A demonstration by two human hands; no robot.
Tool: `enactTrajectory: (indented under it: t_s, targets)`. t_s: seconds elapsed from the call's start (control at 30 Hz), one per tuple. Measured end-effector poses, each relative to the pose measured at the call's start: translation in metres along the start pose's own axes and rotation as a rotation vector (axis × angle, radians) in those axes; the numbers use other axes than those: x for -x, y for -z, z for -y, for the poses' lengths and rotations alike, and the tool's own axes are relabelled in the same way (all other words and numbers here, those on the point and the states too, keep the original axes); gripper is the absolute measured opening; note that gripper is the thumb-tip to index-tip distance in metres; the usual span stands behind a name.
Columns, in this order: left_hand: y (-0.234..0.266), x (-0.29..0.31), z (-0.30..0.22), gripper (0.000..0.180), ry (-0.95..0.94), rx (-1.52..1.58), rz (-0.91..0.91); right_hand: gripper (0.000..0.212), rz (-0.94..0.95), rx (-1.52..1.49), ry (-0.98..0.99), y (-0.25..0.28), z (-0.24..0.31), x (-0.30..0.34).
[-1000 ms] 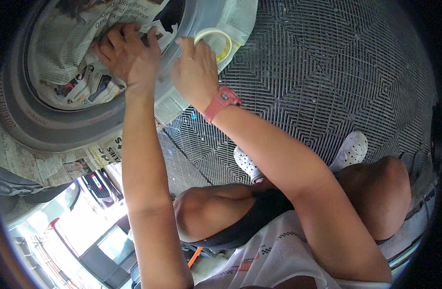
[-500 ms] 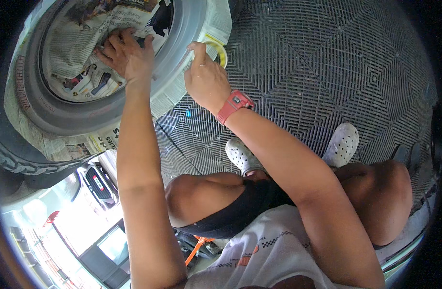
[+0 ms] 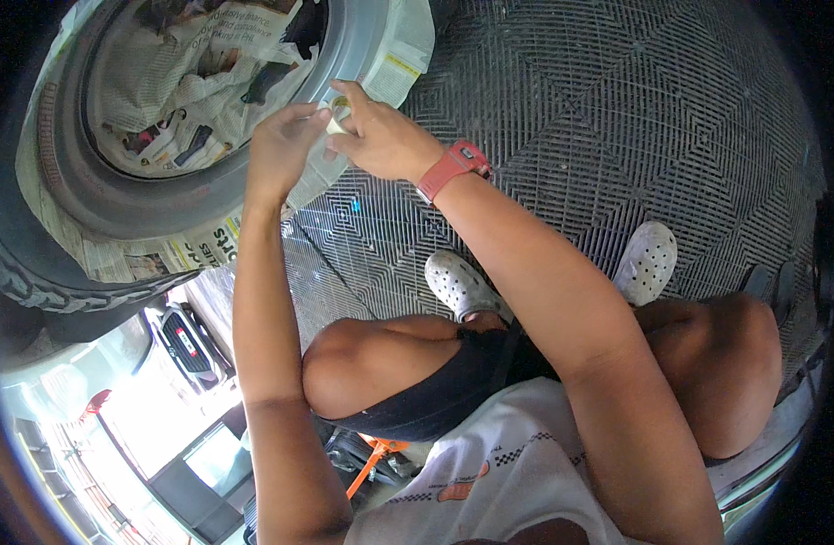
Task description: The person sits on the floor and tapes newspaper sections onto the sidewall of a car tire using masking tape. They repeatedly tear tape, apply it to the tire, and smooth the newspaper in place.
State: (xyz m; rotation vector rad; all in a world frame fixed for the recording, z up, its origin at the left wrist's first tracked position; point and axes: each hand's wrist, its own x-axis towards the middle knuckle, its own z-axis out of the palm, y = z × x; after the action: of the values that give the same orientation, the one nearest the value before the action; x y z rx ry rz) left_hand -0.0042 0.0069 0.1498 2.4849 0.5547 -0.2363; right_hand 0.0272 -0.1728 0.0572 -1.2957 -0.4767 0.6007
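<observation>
The person squats on a dark grid-patterned floor mat (image 3: 617,118), and both hands are raised in front of a car wheel (image 3: 117,182) that is covered with sheets of newspaper (image 3: 190,82). Between the two hands there is a roll of masking tape (image 3: 337,116), pale yellow, held just beside the silver rim of the wheel and at the right edge of the newspaper. The right hand (image 3: 385,136) is closed around the roll from the right side, with the fingers curled over it, so most of the roll is hidden. The left hand (image 3: 281,150) is half closed, its fingertips touching the roll or the tape end at the left side; I cannot tell which exactly. On the right wrist sits a red watch (image 3: 453,168). Below the arms, two white perforated clogs (image 3: 462,286) stand on the mat, well apart from each other. The black tyre tread (image 3: 35,272) curves along the left edge of the view.
</observation>
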Motion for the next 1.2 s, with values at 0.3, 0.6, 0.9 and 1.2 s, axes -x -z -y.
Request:
enactTrajectory:
  t_s: [0.3,0.6,0.9,1.2]
  targets:
    - [0.007,0.002,0.043,0.010,0.030,0.314,-0.198,0.045,0.186,-0.207,-0.264,-0.019,-0.001,0.010]
    - [0.016,-0.007,0.066,0.017,-0.157,-0.057,-0.436,0.026,-0.352,0.416,0.263,-0.050,-0.028,0.040]
    - [-0.031,-0.004,0.019,0.038,-0.190,-0.034,-0.045,0.048,-0.413,0.119,-0.156,-0.016,-0.061,0.004]
    - [-0.008,-0.068,-0.027,0.019,-0.671,-0.886,-0.244,0.026,-0.574,0.034,-0.329,-0.022,-0.065,0.014]
